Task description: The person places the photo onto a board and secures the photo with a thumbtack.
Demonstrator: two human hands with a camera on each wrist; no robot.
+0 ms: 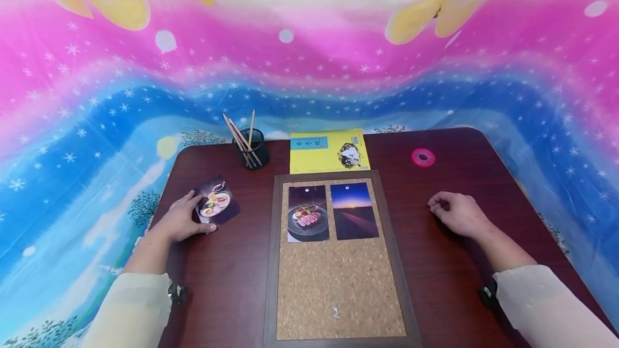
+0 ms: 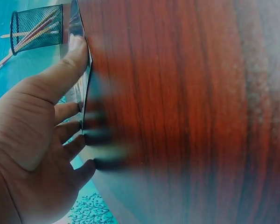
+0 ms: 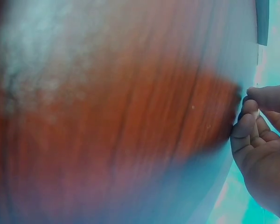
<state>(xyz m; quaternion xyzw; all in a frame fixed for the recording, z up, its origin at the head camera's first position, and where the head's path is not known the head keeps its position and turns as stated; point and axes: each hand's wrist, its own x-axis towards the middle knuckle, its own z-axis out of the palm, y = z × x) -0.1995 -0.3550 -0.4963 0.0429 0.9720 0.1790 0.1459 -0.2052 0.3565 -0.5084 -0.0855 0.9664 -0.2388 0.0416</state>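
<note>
My left hand (image 1: 181, 218) is on a food photo (image 1: 216, 204) at the table's left, thumb near its bottom edge and fingers along its left side. In the left wrist view the thumb overlaps the thin edge of the photo (image 2: 85, 88), and the fingertips reach down beside it. My right hand (image 1: 459, 214) rests on the table right of the framed cork board (image 1: 338, 278), fingers loosely curled, with nothing visible in them. Two photos hang pinned on the board's upper part: a plate of sliced meat (image 1: 308, 216) and a sunset road (image 1: 354, 214).
Several white pins (image 1: 336, 311) are clustered low on the board. Behind it lies a yellow book (image 1: 329, 162). A black mesh pen cup (image 1: 251, 152) with pencils stands at the back left; a pink round tape roll (image 1: 423, 157) lies at the back right. A patterned cloth surrounds the table.
</note>
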